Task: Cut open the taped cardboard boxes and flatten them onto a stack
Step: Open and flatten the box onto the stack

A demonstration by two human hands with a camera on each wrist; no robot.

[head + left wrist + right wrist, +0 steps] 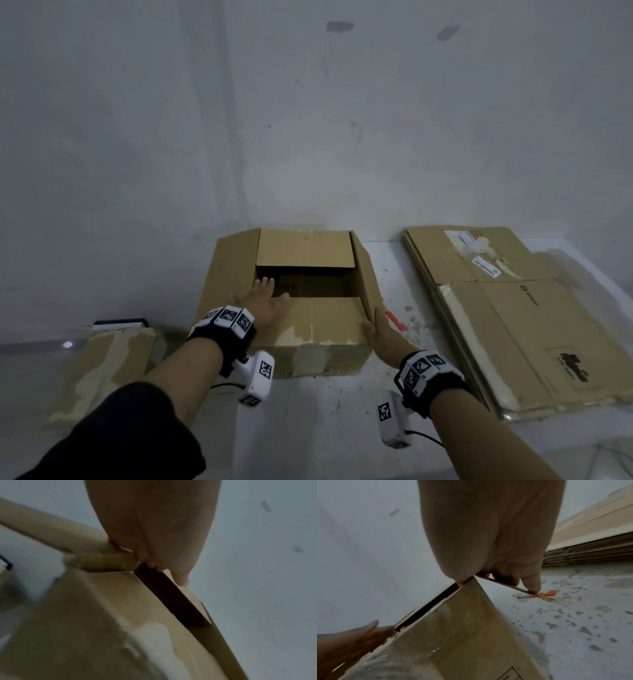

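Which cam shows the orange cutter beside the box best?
Right wrist: the orange cutter lies close, handle and blade both visible, crossed only by a flap edge of the box. Head view shows just an orange sliver past the right hand. Left wrist shows none of it.

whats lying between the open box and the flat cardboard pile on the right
An orange-handled knife lies on the stained surface, close to the box, by the right hand; the head and right wrist views show it.
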